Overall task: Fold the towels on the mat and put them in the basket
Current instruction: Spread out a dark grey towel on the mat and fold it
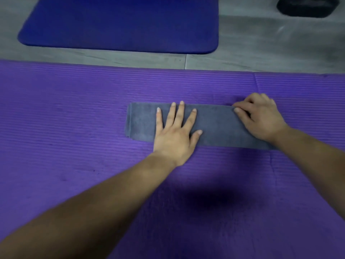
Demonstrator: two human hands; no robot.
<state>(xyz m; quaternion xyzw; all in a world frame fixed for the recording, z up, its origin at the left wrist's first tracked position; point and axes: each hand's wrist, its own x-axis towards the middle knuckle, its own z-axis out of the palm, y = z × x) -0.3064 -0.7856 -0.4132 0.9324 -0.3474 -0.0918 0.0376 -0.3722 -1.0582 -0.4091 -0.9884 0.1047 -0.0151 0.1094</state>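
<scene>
Towel: grey towel point(214, 126), already folded down into a long narrow strip, lying flat across my purple mat point(74, 113), a bit right of middle.
Left hand: my left hand point(175, 135) is wide open, fingers spread, palm pressed flat on the left-middle part of the strip. Not gripping anything, just pinning it down.
Right hand: my right hand point(261, 116) is at the right end of the strip, fingers curled in and pinching the far right corner of the towel between thumb and fingertips.
Mat: ribbed purple one, sitting on a grey floor point(261, 43).
Other stuff: a second blue mat point(121, 25) further out on the floor, well apart from the towel. Some dark thing point(308, 6) in the top right corner, too blurry to tell what it is.
</scene>
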